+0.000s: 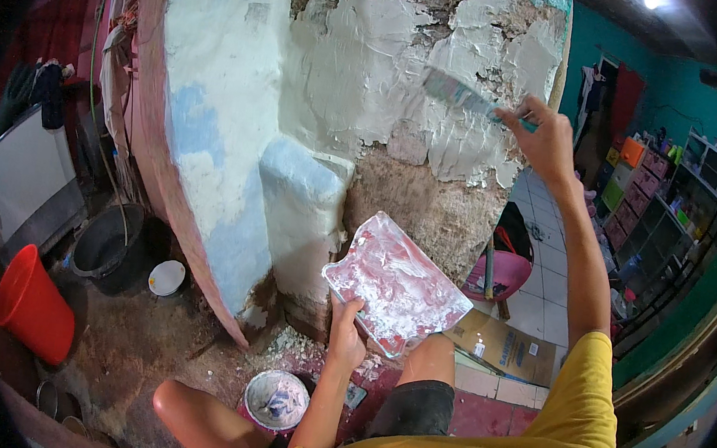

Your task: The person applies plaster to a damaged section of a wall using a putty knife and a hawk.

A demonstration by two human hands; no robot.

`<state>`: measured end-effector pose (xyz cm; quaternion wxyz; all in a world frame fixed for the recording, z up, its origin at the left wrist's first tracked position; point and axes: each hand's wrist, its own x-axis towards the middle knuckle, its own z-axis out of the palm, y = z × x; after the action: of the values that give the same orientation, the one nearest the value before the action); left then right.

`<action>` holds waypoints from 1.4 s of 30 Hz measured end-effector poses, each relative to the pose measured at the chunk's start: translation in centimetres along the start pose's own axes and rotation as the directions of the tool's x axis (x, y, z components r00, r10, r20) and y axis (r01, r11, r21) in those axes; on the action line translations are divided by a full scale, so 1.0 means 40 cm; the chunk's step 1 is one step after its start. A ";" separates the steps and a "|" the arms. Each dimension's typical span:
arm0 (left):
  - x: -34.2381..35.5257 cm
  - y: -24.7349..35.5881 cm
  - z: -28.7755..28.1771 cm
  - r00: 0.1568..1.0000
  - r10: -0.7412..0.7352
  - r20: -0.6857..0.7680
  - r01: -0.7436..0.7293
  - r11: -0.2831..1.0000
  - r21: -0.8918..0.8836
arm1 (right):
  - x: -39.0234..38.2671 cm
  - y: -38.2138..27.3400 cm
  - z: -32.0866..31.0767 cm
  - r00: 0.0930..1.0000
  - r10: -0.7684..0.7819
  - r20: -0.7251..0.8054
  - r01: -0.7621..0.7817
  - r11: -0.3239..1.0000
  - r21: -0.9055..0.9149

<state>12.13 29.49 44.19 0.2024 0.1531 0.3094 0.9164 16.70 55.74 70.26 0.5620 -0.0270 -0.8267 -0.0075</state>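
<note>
My right hand [547, 140] is closed round the handle of a putty knife [462, 95], whose broad blade is smeared with pale paste. The blade lies close to the rough wall [432, 166]; whether it touches cannot be made out. Thick, ridged white putty [347, 61] covers much of the wall's upper part, with bare brown patches around it. Low in front of the wall, my left hand [346, 336] grips a reddish flat board [404, 283] by its near edge. White putty is spread across that board. Beside my left forearm a small tub [277, 399] holds more white paste.
A red bucket [34, 305], a black basin [109, 245] and a white lid [167, 277] are on the floor at left. Flattened cardboard [505, 346] lies at right, near a pink basin [507, 275]. Shelves and drawers [639, 185] line the far right room.
</note>
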 end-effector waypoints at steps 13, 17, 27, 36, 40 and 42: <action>0.002 -0.003 -0.008 1.000 0.005 0.023 -0.005 1.000 0.006 | 0.065 0.034 -0.043 0.998 0.013 0.068 -0.012 1.000 -0.013; 0.012 -0.016 -0.024 0.999 0.015 0.029 -0.016 0.999 0.031 | 0.090 0.044 -0.124 0.979 0.202 -0.008 -0.200 0.976 0.091; 0.010 0.030 -0.041 0.976 -0.218 0.001 0.217 0.969 -0.115 | -0.161 -0.006 0.020 0.595 -0.123 0.794 -0.537 0.675 0.506; -0.047 0.120 -0.121 0.998 -0.068 -0.014 0.068 0.998 0.017 | -0.373 -0.033 0.089 0.263 -0.109 0.959 -0.857 0.429 0.284; -0.086 0.161 -0.210 0.992 -0.035 -0.119 0.048 0.993 0.107 | -0.432 0.017 0.121 0.315 -0.074 0.946 -0.854 0.412 0.316; -0.117 0.202 -0.224 0.990 0.014 -0.140 0.006 0.990 0.138 | -0.454 0.001 0.131 0.375 -0.007 0.927 -0.826 0.451 0.338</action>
<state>10.34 16.92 41.72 0.1673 0.1024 0.3851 0.9018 18.51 55.36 51.46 0.0157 -0.0175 -0.8467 0.5315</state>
